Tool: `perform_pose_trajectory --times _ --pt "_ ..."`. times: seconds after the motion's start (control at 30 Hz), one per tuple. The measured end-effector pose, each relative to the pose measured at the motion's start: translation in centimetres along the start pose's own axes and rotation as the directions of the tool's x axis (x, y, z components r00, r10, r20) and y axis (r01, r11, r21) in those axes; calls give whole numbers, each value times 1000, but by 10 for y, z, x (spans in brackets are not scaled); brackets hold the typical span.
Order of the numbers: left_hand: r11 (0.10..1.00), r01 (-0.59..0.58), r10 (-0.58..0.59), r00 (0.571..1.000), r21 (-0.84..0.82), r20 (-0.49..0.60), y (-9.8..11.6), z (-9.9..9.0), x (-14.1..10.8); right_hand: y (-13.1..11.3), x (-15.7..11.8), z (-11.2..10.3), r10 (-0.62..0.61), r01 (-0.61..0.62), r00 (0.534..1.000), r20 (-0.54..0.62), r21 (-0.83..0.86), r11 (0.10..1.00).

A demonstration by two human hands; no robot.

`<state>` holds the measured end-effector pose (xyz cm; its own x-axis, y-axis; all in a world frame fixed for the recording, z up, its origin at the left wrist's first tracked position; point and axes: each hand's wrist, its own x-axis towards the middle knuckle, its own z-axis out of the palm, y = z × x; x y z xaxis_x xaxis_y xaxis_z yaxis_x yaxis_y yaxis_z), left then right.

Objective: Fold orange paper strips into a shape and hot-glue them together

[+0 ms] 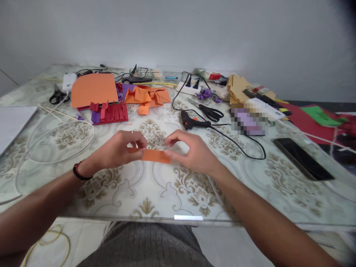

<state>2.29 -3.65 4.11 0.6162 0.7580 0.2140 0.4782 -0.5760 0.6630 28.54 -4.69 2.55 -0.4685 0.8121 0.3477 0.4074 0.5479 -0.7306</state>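
Note:
An orange paper strip (156, 156) is stretched between my hands above the patterned tabletop, near the middle. My left hand (122, 147) pinches its left end, thumb in front and fingers curled behind. At the right end, my right hand (189, 150) has its thumb on the strip, with the index finger arched above it. Beyond my hands are folded red paper pieces (114, 112), folded orange pieces (143, 95) and an orange sheet (94, 90). A black glue gun (194, 121) lies past my right hand, beside black-handled scissors (211, 112).
A dark phone (303, 158) lies at the right, near red sheets (300, 120). A white power strip (189, 88) with black cords stands at the back. White cable (93, 129) loops across the left side, near a second pair of scissors (57, 96).

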Motion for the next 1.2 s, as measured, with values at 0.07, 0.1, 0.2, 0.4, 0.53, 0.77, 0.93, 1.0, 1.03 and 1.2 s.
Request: perform_pose_trajectory --times 0.07,0.1,0.2,0.4,0.53,0.77,0.93,1.0,1.03,1.2 --pt "999 -31 31 1000 -14 3 5 6 -2 -5 -3 11 -6 5 999 44 2 1000" --pt "999 -39 39 999 -16 4 7 9 -2 -7 -4 16 -11 11 998 60 10 1000" --pt "998 -66 67 998 -24 17 10 16 -4 -9 -8 28 -45 43 998 54 26 999" --pt "995 -102 101 993 18 53 10 22 -4 -7 -11 33 -135 138 987 89 -27 990" --pt "991 -135 136 988 -11 69 11 20 -4 -8 -11 32 -143 149 983 115 -42 988" --pt "997 -60 63 997 -56 43 -2 8 -1 -7 -7 19 -74 74 995 70 -1 997" --pt "999 47 -48 998 12 42 -15 2 3 4 -2 8 -22 21 998 59 10 1000" --pt "997 72 -75 995 39 73 -19 -1 4 8 0 5 19 -22 996 89 40 999" --pt "996 80 -84 993 45 89 -21 -4 4 10 0 4 39 -45 994 106 54 998" --pt "977 211 -211 977 -11 13 -32 -20 6 21 4 -6 149 -157 987 63 136 978"
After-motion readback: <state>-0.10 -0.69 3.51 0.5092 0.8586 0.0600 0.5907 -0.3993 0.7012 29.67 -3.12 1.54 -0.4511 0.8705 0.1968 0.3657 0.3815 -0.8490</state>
